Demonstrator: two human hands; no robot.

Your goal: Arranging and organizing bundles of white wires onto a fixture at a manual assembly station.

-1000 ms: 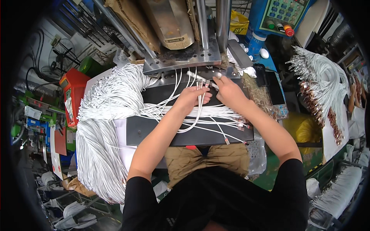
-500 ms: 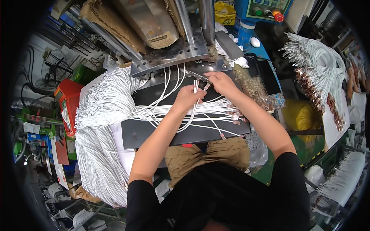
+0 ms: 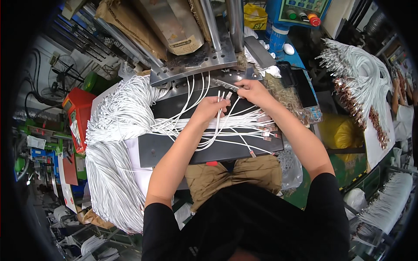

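We've got cables pinched in L hand, a metal bar in R hand, prob. matching the two; next needs steady alignment.

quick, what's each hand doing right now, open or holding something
Left hand: closed, holding a few white cables near their plug ends.
Right hand: closed on a slim metal strip; whether it also grips a cable is unclear.
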